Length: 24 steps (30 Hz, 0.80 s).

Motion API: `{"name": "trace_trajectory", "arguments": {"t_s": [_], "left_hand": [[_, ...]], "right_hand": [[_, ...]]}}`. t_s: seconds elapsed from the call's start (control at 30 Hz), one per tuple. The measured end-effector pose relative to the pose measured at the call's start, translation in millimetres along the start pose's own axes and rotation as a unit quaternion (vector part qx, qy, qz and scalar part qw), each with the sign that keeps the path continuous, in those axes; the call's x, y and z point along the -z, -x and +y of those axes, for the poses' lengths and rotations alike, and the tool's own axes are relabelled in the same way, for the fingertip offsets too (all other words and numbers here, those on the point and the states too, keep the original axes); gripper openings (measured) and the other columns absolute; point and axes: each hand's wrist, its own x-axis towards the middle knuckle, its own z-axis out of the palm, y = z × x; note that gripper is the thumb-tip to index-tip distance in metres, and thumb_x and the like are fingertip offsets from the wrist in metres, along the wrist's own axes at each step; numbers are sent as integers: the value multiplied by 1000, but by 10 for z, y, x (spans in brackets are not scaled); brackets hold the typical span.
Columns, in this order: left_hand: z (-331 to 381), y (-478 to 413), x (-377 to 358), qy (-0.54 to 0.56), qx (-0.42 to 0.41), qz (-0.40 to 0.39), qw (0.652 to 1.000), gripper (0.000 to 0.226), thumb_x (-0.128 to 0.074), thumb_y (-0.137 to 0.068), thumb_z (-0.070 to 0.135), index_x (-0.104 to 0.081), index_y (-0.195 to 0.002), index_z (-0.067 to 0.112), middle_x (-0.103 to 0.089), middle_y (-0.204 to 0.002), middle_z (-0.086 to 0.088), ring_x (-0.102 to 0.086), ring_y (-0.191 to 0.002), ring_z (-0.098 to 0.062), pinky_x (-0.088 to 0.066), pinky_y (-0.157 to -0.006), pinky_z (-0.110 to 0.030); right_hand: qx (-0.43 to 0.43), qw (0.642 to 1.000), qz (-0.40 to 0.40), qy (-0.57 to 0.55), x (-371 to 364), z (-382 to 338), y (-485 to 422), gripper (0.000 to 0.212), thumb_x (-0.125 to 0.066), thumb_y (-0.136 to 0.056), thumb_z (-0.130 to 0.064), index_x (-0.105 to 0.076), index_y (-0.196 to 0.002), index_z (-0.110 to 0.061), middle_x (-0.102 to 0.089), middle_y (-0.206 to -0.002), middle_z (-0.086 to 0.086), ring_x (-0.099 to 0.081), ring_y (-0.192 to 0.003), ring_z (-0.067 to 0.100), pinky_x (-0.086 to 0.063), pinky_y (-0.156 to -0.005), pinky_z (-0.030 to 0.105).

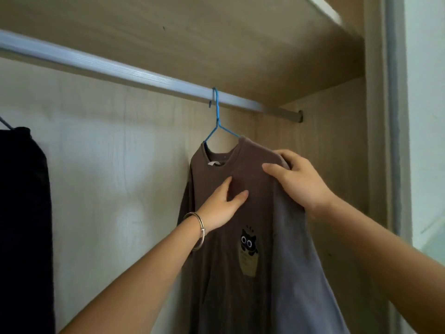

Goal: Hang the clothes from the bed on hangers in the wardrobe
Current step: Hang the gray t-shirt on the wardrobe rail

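Note:
A brown T-shirt [240,280] with a small black cat print hangs on a blue wire hanger [218,116]. The hanger's hook sits over the silver wardrobe rail [108,68]. My left hand [224,203] lies flat on the shirt's chest, fingers straight, a metal bangle on its wrist. My right hand [298,182] grips the shirt's right shoulder, thumb in front and fingers curled behind the fabric.
A dark garment [24,225] hangs at the far left of the rail. The wardrobe's wooden shelf [216,32] is close above, its side wall [337,141] just right of the shirt. Bare rail runs between the two garments.

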Motion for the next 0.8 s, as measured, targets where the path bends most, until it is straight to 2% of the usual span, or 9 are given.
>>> {"name": "trace_trajectory", "arguments": {"t_s": [0.07,0.2,0.27,0.4,0.5,0.53,0.63,0.73,0.8], "left_hand": [[-104,110,-149,-6,-8,-19,1000,75,-48,-85,54,-15,-147,25,-20,-154,6,-25,-139,-8,-20,-114,-24],[-444,483,-608,-84,-26,-90,992,82,-53,-84,49,-8,-147,25,-11,-155,10,-12,-132,6,-12,-107,-15],[-633,691,-860,-100,-35,-107,989,79,-54,-85,45,-9,-147,25,-11,-155,10,-10,-138,3,-11,-113,-19],[-928,1095,-1307,40,19,-126,991,63,-59,-80,38,-32,-137,32,-42,-140,10,-42,-129,-3,-37,-110,-34],[-1133,1333,-1579,126,103,-117,980,62,-63,-77,30,-38,-134,27,-53,-133,5,-50,-123,-6,-41,-106,-37],[-1200,1382,-1650,133,127,-108,977,59,-64,-78,26,-41,-133,23,-56,-130,3,-53,-121,-7,-42,-106,-38],[-1322,1501,-1843,132,178,-90,971,50,-64,-83,16,-43,-129,15,-60,-126,-2,-56,-116,-9,-43,-104,-35],[-1362,1593,-2073,103,183,-70,975,50,-65,-82,17,-44,-128,14,-59,-128,-2,-53,-119,-9,-41,-105,-30],[-1376,1634,-2245,64,169,-50,982,51,-66,-79,20,-47,-127,13,-61,-125,-3,-55,-118,-12,-44,-101,-33]], "right_hand": [[14,1000,2,10,-15,330,336,14,-63,-84,-21,-61,-87,-33,-67,-88,-18,-61,-85,-4,-49,-76,15],[-111,992,-53,-19,-67,1047,933,4,-66,-83,-25,-69,-80,-23,-74,-81,-2,-69,-82,9,-58,-74,32],[-145,985,-76,-51,-108,1322,1185,3,-68,-81,-26,-70,-81,-23,-75,-80,-3,-70,-81,10,-59,-70,28],[-206,970,-68,-112,-240,1736,1574,12,-70,-79,-12,-70,-90,-16,-75,-85,4,-71,-84,15,-57,-76,37],[-268,948,-54,-164,-374,1980,1782,19,-70,-77,-3,-71,-91,-16,-76,-86,5,-71,-88,20,-57,-81,40],[-276,945,-32,-170,-406,2052,1840,19,-70,-77,-1,-71,-90,-14,-76,-83,3,-70,-86,20,-57,-79,38],[-265,947,45,-176,-424,2181,1933,18,-68,-78,-1,-70,-86,-17,-75,-73,-9,-67,-77,8,-55,-65,16],[-251,935,121,-222,-397,2232,2021,29,-68,-78,-2,-65,-93,-27,-73,-86,-18,-66,-81,-8,-52,-70,7],[-252,940,91,-213,-416,2295,2132,35,-71,-76,-2,-63,-102,-24,-69,-97,-15,-64,-86,-11,-51,-73,5]]}}
